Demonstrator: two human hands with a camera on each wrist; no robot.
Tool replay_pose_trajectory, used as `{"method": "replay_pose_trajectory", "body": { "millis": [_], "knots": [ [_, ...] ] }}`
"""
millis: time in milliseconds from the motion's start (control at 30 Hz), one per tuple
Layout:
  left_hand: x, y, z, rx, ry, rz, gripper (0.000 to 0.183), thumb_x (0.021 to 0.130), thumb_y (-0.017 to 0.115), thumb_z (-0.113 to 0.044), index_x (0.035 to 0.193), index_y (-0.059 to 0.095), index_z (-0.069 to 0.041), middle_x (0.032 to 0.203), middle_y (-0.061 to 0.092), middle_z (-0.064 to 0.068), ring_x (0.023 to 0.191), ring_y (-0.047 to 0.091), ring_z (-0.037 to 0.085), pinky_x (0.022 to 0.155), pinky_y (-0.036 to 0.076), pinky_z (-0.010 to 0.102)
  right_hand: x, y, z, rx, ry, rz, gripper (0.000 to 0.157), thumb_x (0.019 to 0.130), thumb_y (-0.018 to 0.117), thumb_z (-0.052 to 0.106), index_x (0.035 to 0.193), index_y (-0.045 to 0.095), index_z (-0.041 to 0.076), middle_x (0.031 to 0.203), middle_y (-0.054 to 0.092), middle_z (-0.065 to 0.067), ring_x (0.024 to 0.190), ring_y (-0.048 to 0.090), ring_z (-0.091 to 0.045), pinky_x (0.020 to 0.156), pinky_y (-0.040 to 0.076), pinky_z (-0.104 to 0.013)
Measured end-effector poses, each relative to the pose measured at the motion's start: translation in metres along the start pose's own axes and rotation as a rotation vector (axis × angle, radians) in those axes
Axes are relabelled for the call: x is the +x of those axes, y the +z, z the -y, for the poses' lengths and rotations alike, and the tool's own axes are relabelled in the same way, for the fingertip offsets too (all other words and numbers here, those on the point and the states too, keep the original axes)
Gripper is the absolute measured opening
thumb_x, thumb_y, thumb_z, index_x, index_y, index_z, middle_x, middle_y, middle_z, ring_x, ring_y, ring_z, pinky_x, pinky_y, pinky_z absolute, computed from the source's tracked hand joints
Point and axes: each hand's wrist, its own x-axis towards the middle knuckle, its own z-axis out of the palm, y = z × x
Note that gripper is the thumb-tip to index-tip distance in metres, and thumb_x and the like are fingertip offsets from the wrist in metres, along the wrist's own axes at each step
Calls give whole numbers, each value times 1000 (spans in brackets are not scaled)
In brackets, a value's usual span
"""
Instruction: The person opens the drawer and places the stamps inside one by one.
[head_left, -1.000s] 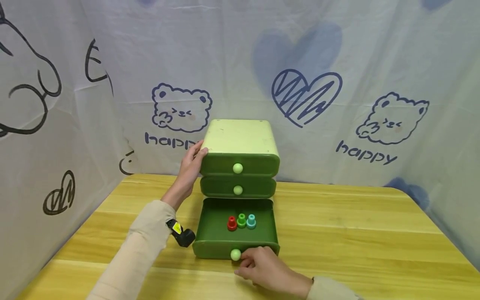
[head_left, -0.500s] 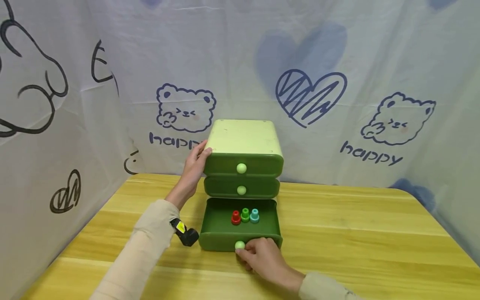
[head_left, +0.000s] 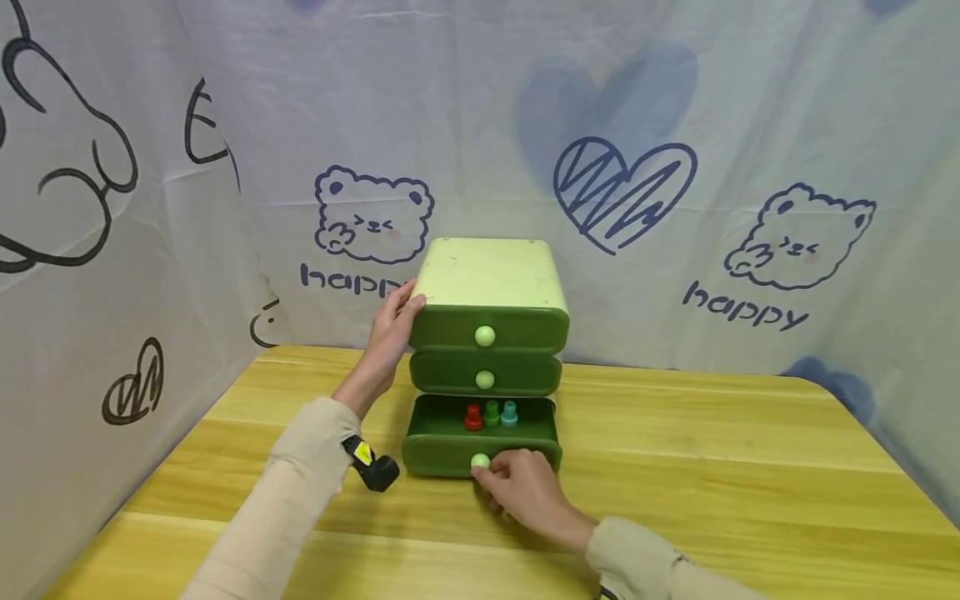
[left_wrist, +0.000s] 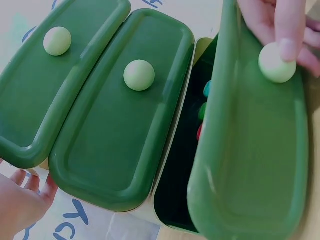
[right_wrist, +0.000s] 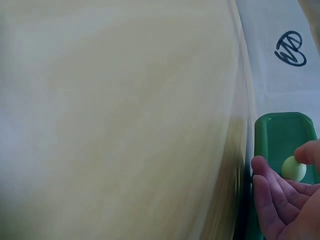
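A small cabinet with a pale yellow-green top (head_left: 491,275) and three dark green drawers stands on the table. Its bottom drawer (head_left: 442,457) is partly pulled out, and inside stand a red peg (head_left: 473,418), a green peg (head_left: 491,413) and a light blue peg (head_left: 509,414). My right hand (head_left: 528,492) pinches that drawer's round knob (left_wrist: 276,64) between thumb and fingers. Against the cabinet's upper left side rests my left hand (head_left: 386,342), its thumb at the front corner. The top drawer (head_left: 525,331) and middle drawer (head_left: 525,373) are closed.
A wooden table (head_left: 712,467) extends to both sides of the cabinet. Close behind it hangs a white cloth (head_left: 480,125) printed with bears and hearts. A black wrist camera (head_left: 372,467) sits on my left sleeve.
My right hand has pushed the bottom drawer inward by its knob, and the pegs have moved back with it. My left hand has stayed on the cabinet's side.
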Motion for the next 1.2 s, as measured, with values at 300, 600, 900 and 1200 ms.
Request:
{"method": "replay_pose_trajectory", "body": {
  "millis": [300, 600, 900, 1200],
  "knots": [
    [0, 1, 1, 5, -4, 15, 59, 101, 45, -34, 153, 27, -12, 152, 31, 10, 134, 32, 27, 111, 28, 42, 19, -3, -11, -28, 9, -25, 30, 95, 62, 24, 75, 70, 3, 57, 63, 0, 46, 59, -14, 42, 49, -27],
    [1, 1, 2, 17, -1, 13, 60, 100, 44, -34, 153, 27, -12, 153, 30, 10, 136, 30, 28, 112, 26, 43, 35, -5, -16, -19, 30, -46, 32, 97, 58, 22, 77, 69, 0, 61, 63, -4, 50, 59, -16, 45, 49, -27],
    [1, 0, 4, 37, 2, 9, 59, 101, 43, -37, 153, 27, -13, 155, 27, 8, 139, 25, 25, 113, 23, 43, 50, -1, -19, -40, 46, -80, 32, 98, 57, 22, 78, 69, 1, 61, 64, -5, 53, 60, -15, 46, 46, -26],
    [3, -1, 3, 35, -11, 18, 61, 101, 43, -37, 154, 25, -13, 156, 25, 8, 139, 26, 26, 113, 24, 42, 56, -3, -24, -28, 51, -74, 29, 97, 59, 22, 81, 69, 0, 62, 64, -4, 55, 61, -15, 48, 47, -25]
  ]
}}
